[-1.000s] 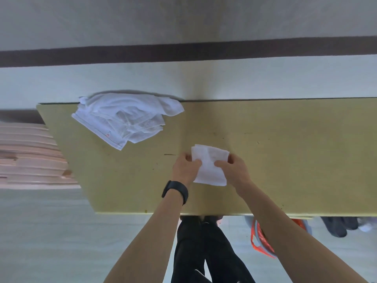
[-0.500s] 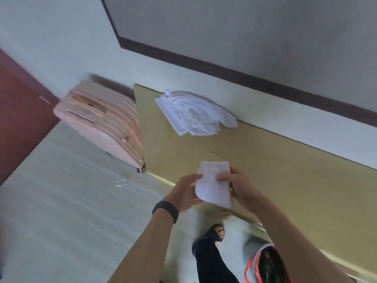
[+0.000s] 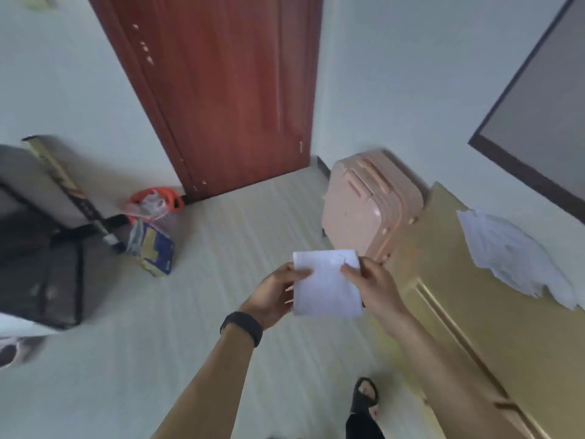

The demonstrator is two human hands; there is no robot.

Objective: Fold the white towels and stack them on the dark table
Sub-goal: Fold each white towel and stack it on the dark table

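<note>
Over the floor, off the counter, the folded towel has been carried, pinched by the left hand and right hand; stacking is judged next.

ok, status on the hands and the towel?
Left hand and right hand both grip folded towel above floor. Loose towel pile on yellow table. Nothing blocking in view.
</note>
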